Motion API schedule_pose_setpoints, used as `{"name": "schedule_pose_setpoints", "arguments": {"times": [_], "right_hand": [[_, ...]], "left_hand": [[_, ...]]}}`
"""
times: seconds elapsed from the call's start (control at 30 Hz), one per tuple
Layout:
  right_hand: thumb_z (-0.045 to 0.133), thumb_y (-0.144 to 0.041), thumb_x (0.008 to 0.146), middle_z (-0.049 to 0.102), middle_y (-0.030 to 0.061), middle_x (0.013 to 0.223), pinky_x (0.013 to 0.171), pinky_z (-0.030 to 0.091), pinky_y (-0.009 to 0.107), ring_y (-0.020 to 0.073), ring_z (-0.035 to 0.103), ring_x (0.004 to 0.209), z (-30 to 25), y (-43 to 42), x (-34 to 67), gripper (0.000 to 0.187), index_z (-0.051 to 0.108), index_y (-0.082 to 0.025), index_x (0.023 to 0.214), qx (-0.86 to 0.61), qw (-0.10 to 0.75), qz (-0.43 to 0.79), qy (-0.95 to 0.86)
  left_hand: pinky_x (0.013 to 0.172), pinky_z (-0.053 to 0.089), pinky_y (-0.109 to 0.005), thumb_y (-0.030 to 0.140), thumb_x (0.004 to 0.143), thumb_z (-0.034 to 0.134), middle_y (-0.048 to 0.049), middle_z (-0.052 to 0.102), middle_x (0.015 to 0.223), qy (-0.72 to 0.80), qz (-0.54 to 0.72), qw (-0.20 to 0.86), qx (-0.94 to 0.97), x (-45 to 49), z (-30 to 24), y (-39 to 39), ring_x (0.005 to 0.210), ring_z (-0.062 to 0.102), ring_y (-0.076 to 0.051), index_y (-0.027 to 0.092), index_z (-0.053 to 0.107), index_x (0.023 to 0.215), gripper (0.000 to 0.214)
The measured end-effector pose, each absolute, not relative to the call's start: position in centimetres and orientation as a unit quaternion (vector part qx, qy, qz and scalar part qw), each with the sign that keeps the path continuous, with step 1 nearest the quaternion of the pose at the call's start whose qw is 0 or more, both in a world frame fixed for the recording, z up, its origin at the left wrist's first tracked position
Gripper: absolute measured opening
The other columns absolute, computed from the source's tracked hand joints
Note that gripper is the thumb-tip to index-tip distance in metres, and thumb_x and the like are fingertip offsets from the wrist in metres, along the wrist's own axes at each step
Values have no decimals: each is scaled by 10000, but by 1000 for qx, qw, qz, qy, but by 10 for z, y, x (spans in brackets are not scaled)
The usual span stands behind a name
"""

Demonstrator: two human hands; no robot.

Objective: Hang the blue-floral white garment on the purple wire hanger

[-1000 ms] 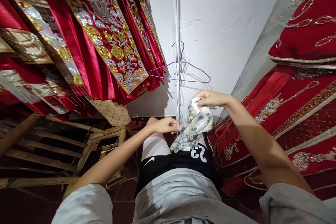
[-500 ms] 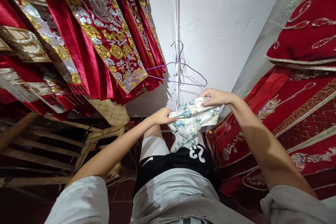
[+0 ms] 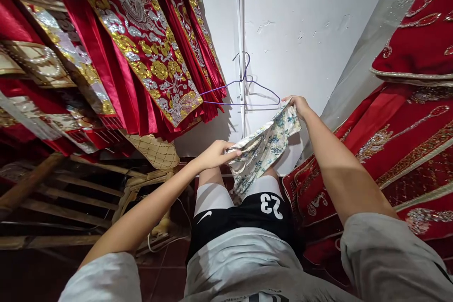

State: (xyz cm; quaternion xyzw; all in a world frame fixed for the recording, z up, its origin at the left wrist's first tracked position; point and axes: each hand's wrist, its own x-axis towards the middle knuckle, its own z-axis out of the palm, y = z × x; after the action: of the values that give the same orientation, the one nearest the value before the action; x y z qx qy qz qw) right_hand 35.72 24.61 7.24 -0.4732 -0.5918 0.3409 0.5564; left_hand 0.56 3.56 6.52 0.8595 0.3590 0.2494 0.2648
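Note:
A small white cloth with a blue-green flower print (image 3: 264, 146) is stretched between my two hands in front of a white wall. My left hand (image 3: 215, 153) is closed on its lower left edge. My right hand (image 3: 298, 104) is raised and pinches its upper right corner. That corner sits right at the right end of a thin purple wire hanger (image 3: 244, 92), which hangs from a white pipe (image 3: 241, 33) on the wall. The rest of the cloth droops down towards my knees.
Red garments with gold and silver embroidery (image 3: 141, 52) hang in a thick row at the left. More red embroidered fabric (image 3: 406, 151) is piled at the right. A wooden chair frame (image 3: 116, 193) stands low at the left, on a dark red tiled floor.
My right hand has lifted the cloth's corner up to the hanger's right end. My left hand took hold of the other edge, and the bunched cloth is now spread out.

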Motion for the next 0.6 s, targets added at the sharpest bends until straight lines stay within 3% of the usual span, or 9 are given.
{"name": "schedule_pose_setpoints", "arguments": {"times": [0.1, 0.2, 0.37, 0.47, 0.6], "right_hand": [[481, -225, 551, 667, 37, 700, 608, 493, 271, 170, 563, 673, 70, 257, 348, 160, 616, -181, 624, -461, 598, 405, -517], [521, -202, 618, 589, 0, 598, 637, 476, 253, 143, 503, 633, 69, 259, 344, 75, 594, -194, 604, -459, 623, 386, -503], [534, -187, 568, 593, 2, 585, 597, 443, 251, 151, 512, 636, 74, 246, 346, 74, 604, -199, 589, -451, 621, 393, -507], [551, -183, 515, 544, 0, 521, 510, 382, 257, 143, 470, 549, 81, 231, 347, 88, 616, -187, 572, -441, 570, 438, -538], [581, -172, 496, 537, 4, 516, 444, 326, 254, 126, 443, 483, 98, 205, 346, 123, 645, -163, 601, -409, 495, 493, -587]], "left_hand": [[623, 318, -249, 514, 965, 533, 28, 433, 629, 368, 283, 305, 832, 9, 67, 35, 634, 382, -113, 148, 565, 676, 467], [611, 325, -250, 543, 945, 551, 26, 429, 617, 388, 320, 312, 806, 1, 62, 39, 621, 387, -112, 151, 532, 646, 493], [625, 362, -259, 525, 947, 509, 10, 523, 649, 409, 328, 276, 806, -11, 50, 46, 626, 455, -130, 151, 586, 712, 448], [673, 386, -287, 418, 932, 471, -5, 552, 638, 438, 276, 188, 835, -19, 46, 53, 627, 489, -153, 163, 584, 699, 363], [854, 404, -391, 305, 796, 544, -49, 615, 626, 509, 134, 24, 850, -37, 37, 70, 668, 569, -215, 188, 572, 660, 182]]}}
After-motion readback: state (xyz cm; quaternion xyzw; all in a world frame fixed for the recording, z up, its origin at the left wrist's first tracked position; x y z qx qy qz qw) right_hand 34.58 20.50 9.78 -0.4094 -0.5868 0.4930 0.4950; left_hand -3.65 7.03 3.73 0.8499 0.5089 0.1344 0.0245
